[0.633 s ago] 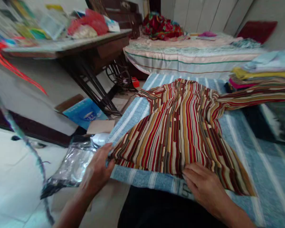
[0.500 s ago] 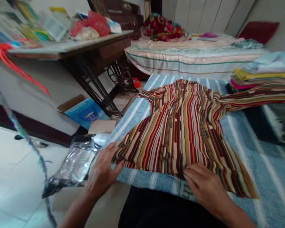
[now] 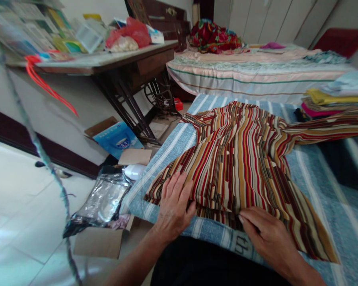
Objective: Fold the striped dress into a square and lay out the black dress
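Note:
A striped shirt [image 3: 226, 159] in red, brown, tan and cream lies spread on a blue-and-white striped cloth [image 3: 170, 149], its hem toward me. One sleeve stretches out to the right; the other lies short at the upper left. My left hand [image 3: 176, 206] rests on the left part of the hem, palm down, fingers extended and slightly apart. At the middle of the hem, my right hand [image 3: 268, 230] has its fingers curled, with thumb and forefinger pinching the edge of the fabric.
Folded clothes [image 3: 337, 99] are stacked at the right. A cluttered sewing table [image 3: 119, 59] stands at the left. Below it are a blue box [image 3: 119, 139] and a clear plastic package [image 3: 104, 198]. Behind is a bed [image 3: 235, 75] with a red floral bundle [image 3: 214, 35].
My left hand has moved right from the shirt's lower left corner onto the hem. My right hand stays at the middle of the hem. The view has shifted slightly left.

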Motion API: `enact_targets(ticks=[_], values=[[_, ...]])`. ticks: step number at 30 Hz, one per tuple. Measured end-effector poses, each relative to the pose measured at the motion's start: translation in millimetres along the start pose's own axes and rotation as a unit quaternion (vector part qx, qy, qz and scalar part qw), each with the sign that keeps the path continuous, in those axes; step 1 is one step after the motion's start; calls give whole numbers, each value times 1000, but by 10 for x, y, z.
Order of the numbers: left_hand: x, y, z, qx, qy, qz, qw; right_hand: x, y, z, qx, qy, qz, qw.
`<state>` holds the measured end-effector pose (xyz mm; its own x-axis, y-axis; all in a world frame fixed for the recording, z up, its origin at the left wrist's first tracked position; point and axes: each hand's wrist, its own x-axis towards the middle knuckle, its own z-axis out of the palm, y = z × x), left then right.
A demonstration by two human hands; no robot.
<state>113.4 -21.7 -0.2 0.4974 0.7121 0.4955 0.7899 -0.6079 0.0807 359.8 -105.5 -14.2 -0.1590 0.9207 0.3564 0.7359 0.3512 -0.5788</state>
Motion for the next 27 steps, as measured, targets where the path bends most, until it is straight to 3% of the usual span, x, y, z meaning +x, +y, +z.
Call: enact_targets(ticks=[9,13,20,27], values=[[97,86,58,7,31,-3,999,24,15,-10,2,31,-22,999],[38,-175,-1,43,39,4,998,-6,12,-2,-17,29,-44,998],[-327,-818,-251,92,26,-12,995,-58,-74,27,-78,33,-85,993],[-487,-926,-313,119,10,-8,993,-98,-59,62,-104,27,-101,989]])
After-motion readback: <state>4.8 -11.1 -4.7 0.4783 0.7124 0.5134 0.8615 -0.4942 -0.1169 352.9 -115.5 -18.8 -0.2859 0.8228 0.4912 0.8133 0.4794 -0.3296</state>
